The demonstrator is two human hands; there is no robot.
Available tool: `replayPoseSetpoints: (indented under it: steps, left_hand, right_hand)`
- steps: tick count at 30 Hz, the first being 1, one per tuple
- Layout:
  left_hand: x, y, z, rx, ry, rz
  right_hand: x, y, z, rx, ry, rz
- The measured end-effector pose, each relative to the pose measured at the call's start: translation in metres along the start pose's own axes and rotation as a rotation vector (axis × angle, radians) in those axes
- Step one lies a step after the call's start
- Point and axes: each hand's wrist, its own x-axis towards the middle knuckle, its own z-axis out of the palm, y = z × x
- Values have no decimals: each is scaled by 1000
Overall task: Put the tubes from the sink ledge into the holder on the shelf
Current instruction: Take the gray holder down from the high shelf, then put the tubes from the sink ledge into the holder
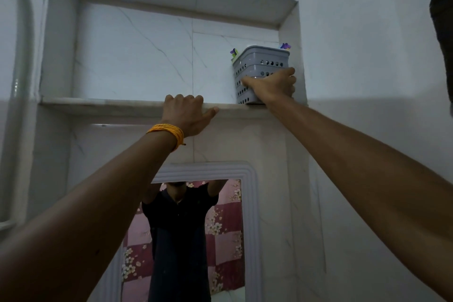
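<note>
A grey perforated holder [263, 61] stands at the right end of the shelf [103, 102] in a marble wall niche. My right hand [274, 84] is wrapped around its lower front, thumb on the left side. Purple and green ends of tubes [234, 52] poke above its rim at the left, and more purple tube ends [285, 46] at the back right. My left hand [186, 114], with an orange thread band on the wrist, grips the shelf's front edge with fingers curled over it. The sink ledge is out of view.
Below the shelf hangs a white-framed mirror [247, 203] that reflects a person in a dark shirt with raised arms. A white pipe [23, 32] runs down the left wall. A dark object [443, 32] juts in at the right edge.
</note>
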Motion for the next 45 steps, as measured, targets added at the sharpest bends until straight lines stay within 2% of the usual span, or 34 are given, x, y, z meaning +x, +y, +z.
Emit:
replayPoseSetpoints:
  steps: [5,11,15,19,26,32,37,45]
  left_hand:
    - [-17,5,-13,-86,-69,-8]
    - [-80,13,-14,-286,223,-12]
    - [-141,15,-8,-270,176,-46]
    - [-211,18,0,-294,133,-86]
    - [-351,32,35,-319,-109,-171]
    - [-471,39,75,-362,-385,-343]
    - [-549,36,112,-376,-633,-404]
    - [-637,29,163,-392,-942,-374]
  right_hand:
    - [-16,-9,-24,75,-10,-52]
    - [-56,-1,-57,124,-91,-139]
    - [-101,32,-76,205,-132,-158]
    - [-155,94,-86,278,-181,-140]
    - [-276,232,-98,286,-324,-4]
    - [-382,336,-110,243,-386,175]
    - [-457,397,-113,165,-429,292]
    - [-545,464,-103,53,-497,489]
